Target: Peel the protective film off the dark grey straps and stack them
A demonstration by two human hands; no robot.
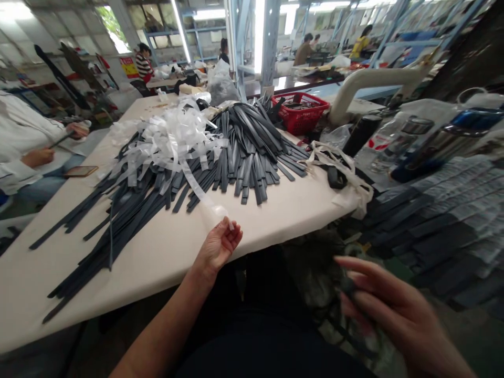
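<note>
My left hand is closed at the table's front edge, pinching the end of a translucent plastic strip. The strip runs back to a tangled heap of clear strips on top of dark grey flat straps. My right hand, smeared by motion, is off the table at the lower right. Its fingers are curled around something small and dark, too blurred to name. More dark straps fan out at the left of the cloth-covered table.
A red basket stands behind the straps. White cloth ties, a steel bottle and a plastic bottle are on the right. Below them hang dark strips. A co-worker in white sits at the left, near a phone.
</note>
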